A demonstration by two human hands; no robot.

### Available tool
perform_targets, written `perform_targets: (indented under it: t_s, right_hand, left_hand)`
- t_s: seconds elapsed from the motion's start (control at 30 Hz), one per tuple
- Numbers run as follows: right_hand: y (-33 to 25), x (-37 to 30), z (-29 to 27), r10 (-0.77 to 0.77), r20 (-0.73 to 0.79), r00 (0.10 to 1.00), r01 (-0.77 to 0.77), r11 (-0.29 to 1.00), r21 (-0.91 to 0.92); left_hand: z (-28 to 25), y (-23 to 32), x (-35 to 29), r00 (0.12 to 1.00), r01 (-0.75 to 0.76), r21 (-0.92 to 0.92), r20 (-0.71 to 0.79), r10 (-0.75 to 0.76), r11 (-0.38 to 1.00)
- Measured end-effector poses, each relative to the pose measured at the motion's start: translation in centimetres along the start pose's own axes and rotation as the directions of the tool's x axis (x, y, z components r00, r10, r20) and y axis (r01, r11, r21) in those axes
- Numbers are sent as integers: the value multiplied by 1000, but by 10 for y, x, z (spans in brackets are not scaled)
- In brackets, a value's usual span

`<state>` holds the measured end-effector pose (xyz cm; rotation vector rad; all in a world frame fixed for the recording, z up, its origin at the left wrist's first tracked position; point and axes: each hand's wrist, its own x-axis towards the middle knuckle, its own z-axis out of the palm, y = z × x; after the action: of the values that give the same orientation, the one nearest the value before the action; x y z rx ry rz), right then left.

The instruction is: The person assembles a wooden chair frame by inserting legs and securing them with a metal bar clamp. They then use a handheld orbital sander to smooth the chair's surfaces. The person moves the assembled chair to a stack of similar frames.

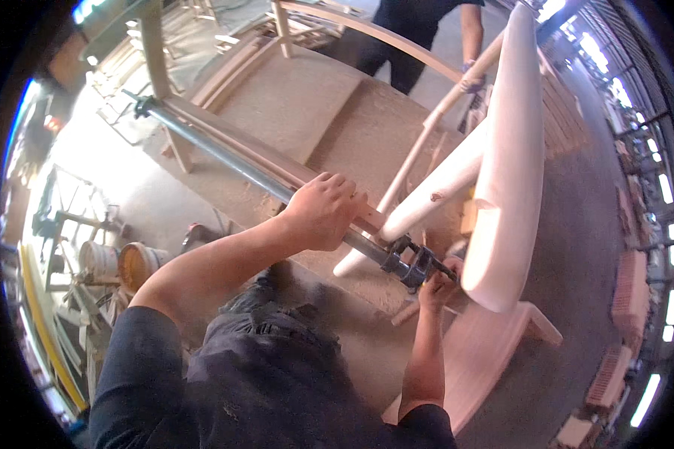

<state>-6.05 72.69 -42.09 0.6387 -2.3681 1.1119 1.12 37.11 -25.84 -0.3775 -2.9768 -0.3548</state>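
Pipe clamp lies diagonally across the middle of the view, along the near side of a wooden rail of a pale furniture frame. Its far jaw is at the upper left; its black screw head is at the lower right, near the foot of a slanting wooden leg with a dark knot.

Left hand: laid over rail and pipe a little up from the screw head, fingers bent and close together. Fingertips hidden; cannot tell whether they grip the rail, the pipe or both.

Right hand: at the outer end of the screw head, fingers curled closed round its handle; partly hidden and slightly blurred. Just beside it hangs the rounded end of a thick, pale wooden armrest.

Surroundings: a co-worker's hand is at a thin curved wooden member, beyond the frame. Two buckets stand on the left. Lower right, below the armrest, a broad wooden plank.
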Motion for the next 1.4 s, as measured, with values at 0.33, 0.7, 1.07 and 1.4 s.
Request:
perform_targets:
  t_s: [0.33, 0.7, 1.07, 1.4]
  right_hand:
    - [-109, 54, -96, 823, 565, 57, -995, 92, -35]
    - [-145, 52, -68, 839, 297, 456, -890, 434, 142]
    - [-65, 29, -65, 787, 194, 586, -801, 599, -14]
    - [-76, 75, -89, 852, 444, 277, -877, 413, -244]
  left_hand:
    - [13, -2, -7, 962, -58, -30, -270, 48, 998]
    - [5, -29, -11, 974, -152, -128, -190, 127, 980]
    - [-7, -97, -35, 998, -46, 53, -45, 48, 998]
    - [4, -91, -38, 985, -7, 3, -170, 7, 1000]
